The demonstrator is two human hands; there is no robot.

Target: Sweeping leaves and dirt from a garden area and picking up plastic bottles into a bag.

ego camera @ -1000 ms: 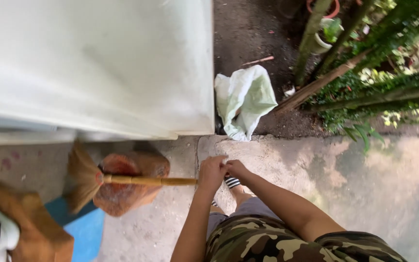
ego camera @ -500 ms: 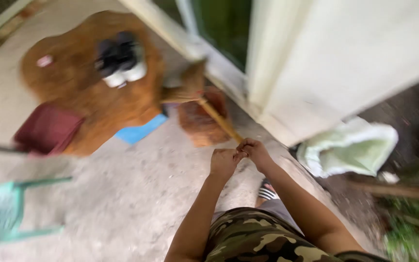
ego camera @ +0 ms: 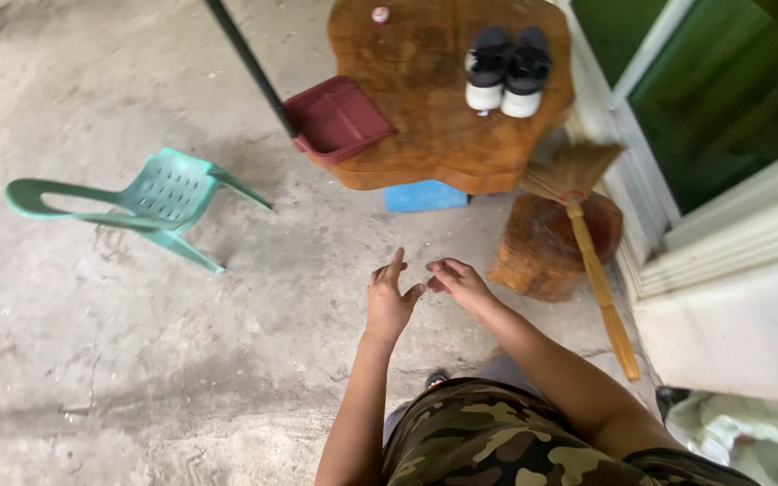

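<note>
Hovering empty with fingers spread, left hand and right hand nearly touch, left of the stump bearing a broom.

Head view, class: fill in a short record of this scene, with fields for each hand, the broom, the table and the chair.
Left hand: open, fingers spread, holds nothing
Right hand: open, empty, close beside the left
Broom: leans by the door frame, bristles up, apart from both hands
Wooden table: bears a pair of shoes and a dark red tray
Green chair: plastic, stands on the concrete floor
</note>
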